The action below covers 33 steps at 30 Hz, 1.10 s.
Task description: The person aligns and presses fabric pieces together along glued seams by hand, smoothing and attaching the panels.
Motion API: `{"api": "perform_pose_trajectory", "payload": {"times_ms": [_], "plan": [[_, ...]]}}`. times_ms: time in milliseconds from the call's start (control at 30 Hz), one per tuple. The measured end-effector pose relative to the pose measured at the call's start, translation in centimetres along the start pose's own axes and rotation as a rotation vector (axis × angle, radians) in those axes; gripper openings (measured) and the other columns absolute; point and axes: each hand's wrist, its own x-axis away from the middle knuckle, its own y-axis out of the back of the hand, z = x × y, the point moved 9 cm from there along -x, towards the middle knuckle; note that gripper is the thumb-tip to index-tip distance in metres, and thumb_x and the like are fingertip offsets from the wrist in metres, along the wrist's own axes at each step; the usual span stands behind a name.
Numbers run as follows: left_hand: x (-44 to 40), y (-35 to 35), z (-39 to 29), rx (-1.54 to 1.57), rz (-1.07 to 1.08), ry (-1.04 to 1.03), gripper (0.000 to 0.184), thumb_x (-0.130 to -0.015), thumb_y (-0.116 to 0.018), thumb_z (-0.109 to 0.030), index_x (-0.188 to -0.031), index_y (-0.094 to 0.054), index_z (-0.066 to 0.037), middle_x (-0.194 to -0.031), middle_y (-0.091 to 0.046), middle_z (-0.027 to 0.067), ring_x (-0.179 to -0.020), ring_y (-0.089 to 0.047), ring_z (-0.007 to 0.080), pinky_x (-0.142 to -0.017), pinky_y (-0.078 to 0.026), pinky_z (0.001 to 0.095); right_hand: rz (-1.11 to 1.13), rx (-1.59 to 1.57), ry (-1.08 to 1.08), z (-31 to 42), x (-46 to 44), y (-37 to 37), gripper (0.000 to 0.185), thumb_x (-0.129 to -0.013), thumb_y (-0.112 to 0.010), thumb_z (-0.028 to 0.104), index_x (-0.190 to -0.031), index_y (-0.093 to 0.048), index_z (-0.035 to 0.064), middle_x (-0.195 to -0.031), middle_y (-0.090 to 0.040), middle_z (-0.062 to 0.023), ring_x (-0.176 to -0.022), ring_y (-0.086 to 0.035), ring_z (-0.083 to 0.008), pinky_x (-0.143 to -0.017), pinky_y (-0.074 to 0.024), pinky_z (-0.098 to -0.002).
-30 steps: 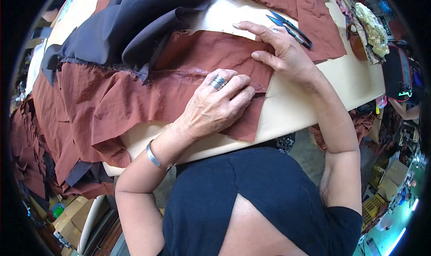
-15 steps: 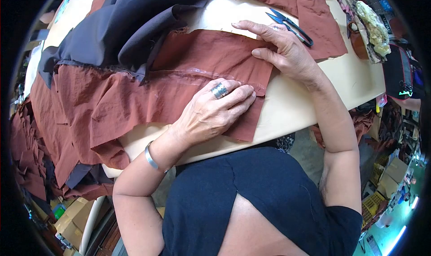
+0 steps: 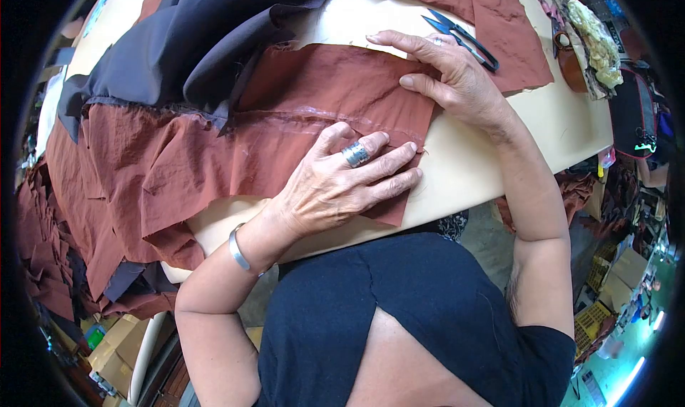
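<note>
The thumb of the left hand (image 3: 335, 189) is hidden beneath the palm, so whether anything is pinched there cannot be told. Part of the brown cloth (image 3: 335, 75) is covered by that hand, and its far left portion is overlapped by the dark cloth (image 3: 171, 43); whether the two are joined along the frayed edge cannot be made out. The dark cloth is cut off at the far side of the view, as is the far brown piece (image 3: 510, 43). The pale crumpled item (image 3: 594, 43) at the far right is hard to identify.

The brown cloth is spread on the worktop (image 3: 549, 132), its long axis running from left to right. Its straight short end is pointed right, slanting from far to near, and a seam (image 3: 307, 118) is carried lengthwise along it, inclined slightly nearer toward the right. On the left, the cloth is gathered in folds.

The left hand is laid palm down on the cloth's near right part, its visible fingers spread and pointed right. The right hand (image 3: 457, 79) is held loosely open at the far right corner, thumb and fingers apart. Just beyond it, snips (image 3: 457, 30) are laid with their blades pointed far left
</note>
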Motion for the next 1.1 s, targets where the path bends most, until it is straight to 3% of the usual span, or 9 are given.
{"api": "perform_pose_trajectory", "payload": {"times_ms": [233,367,467,533,600,700,800,1000,1100], "plan": [[-0.2,-0.1,-0.2,-0.014,-0.027,-0.006,0.047,-0.082,-0.046,-0.026,-0.128,-0.049,-0.028,-0.137,-0.045,-0.0037,-0.111,-0.050,0.0151,-0.096,-0.030,0.0369,-0.012,0.150,0.088,0.2,0.0,0.0,0.048,-0.081,-0.060,0.003,-0.128,-0.052,0.0112,-0.127,-0.055,-0.0074,-0.110,-0.054,-0.0227,-0.095,-0.0425,-0.0328],[0.5,1.4,2.0,0.063,-0.131,0.304,0.048,-0.074,-0.065,-0.019,-0.120,-0.055,-0.009,-0.117,-0.053,0.0091,-0.110,-0.051,0.0240,-0.099,-0.033,0.0433,-0.024,0.143,-0.049,-0.1,-0.1,0.2,0.050,-0.080,-0.062,0.005,-0.128,-0.052,0.0124,-0.126,-0.056,-0.0076,-0.104,-0.056,-0.0237,-0.093,-0.0434,-0.0346],[0.6,1.4,2.0,0.058,-0.148,0.309,0.046,-0.073,-0.068,-0.020,-0.115,-0.058,-0.006,-0.114,-0.054,0.0090,-0.108,-0.052,0.0251,-0.100,-0.034,0.0433,-0.060,0.211,-0.002,0.4,-0.5,-0.1,0.052,-0.078,-0.064,0.006,-0.128,-0.052,0.0140,-0.125,-0.056,-0.0073,-0.100,-0.058,-0.0239,-0.089,-0.0456,-0.0340],[0.6,1.5,1.8,0.044,-0.161,0.289,0.043,-0.073,-0.068,-0.020,-0.113,-0.059,-0.006,-0.112,-0.055,0.0086,-0.107,-0.052,0.0247,-0.100,-0.034,0.0434,-0.111,0.286,0.112,0.8,-0.5,-0.3,0.055,-0.077,-0.064,0.007,-0.129,-0.051,0.0172,-0.110,-0.059,-0.0082,-0.088,-0.059,-0.0239,-0.083,-0.0466,-0.0347],[0.5,1.6,1.7,0.031,-0.185,0.267,0.041,-0.072,-0.068,-0.020,-0.110,-0.060,-0.006,-0.109,-0.056,0.0082,-0.106,-0.053,0.0242,-0.100,-0.034,0.0437,-0.185,0.324,0.243,1.2,-0.3,-0.2,0.059,-0.075,-0.064,0.009,-0.130,-0.049,0.0224,-0.079,-0.063,-0.0103,-0.069,-0.060,-0.0238,-0.073,-0.0471,-0.0371],[0.5,1.4,1.8,0.035,-0.173,0.278,0.038,-0.074,-0.066,-0.019,-0.109,-0.061,-0.007,-0.106,-0.057,0.0061,-0.104,-0.054,0.0217,-0.100,-0.034,0.0425,-0.225,0.283,0.283,1.6,-0.1,0.0,0.058,-0.075,-0.064,0.008,-0.129,-0.051,0.0211,-0.082,-0.064,-0.0098,-0.069,-0.060,-0.0234,-0.071,-0.0479,-0.0364],[0.4,1.2,1.5,-0.025,-0.137,0.268,0.036,-0.076,-0.064,-0.020,-0.110,-0.061,-0.010,-0.107,-0.057,0.0038,-0.103,-0.054,0.0190,-0.100,-0.033,0.0421,-0.116,0.219,0.093,0.9,-0.4,-0.3,0.050,-0.077,-0.064,0.003,-0.125,-0.055,0.0156,-0.122,-0.058,-0.0067,-0.099,-0.060,-0.0243,-0.088,-0.0476,-0.0337],[0.4,0.8,0.9,-0.111,-0.080,0.209,0.040,-0.083,-0.046,-0.022,-0.121,-0.054,-0.015,-0.103,-0.050,0.0049,-0.104,-0.051,0.0198,-0.103,-0.027,0.0513,-0.095,0.279,0.081,0.8,-0.3,-0.3,0.049,-0.078,-0.064,0.005,-0.125,-0.056,0.0153,-0.120,-0.060,-0.0061,-0.103,-0.057,-0.0248,-0.092,-0.0435,-0.0345],[-0.3,0.9,0.6,-0.190,0.014,0.217,0.042,-0.079,-0.052,-0.025,-0.120,-0.057,-0.025,-0.101,-0.053,0.0021,-0.101,-0.052,0.0163,-0.103,-0.024,0.0534,-0.089,0.275,0.064,0.6,-0.4,-0.3,0.048,-0.078,-0.063,0.005,-0.124,-0.056,0.0155,-0.120,-0.060,-0.0062,-0.105,-0.056,-0.0255,-0.094,-0.0413,-0.0352]]}}
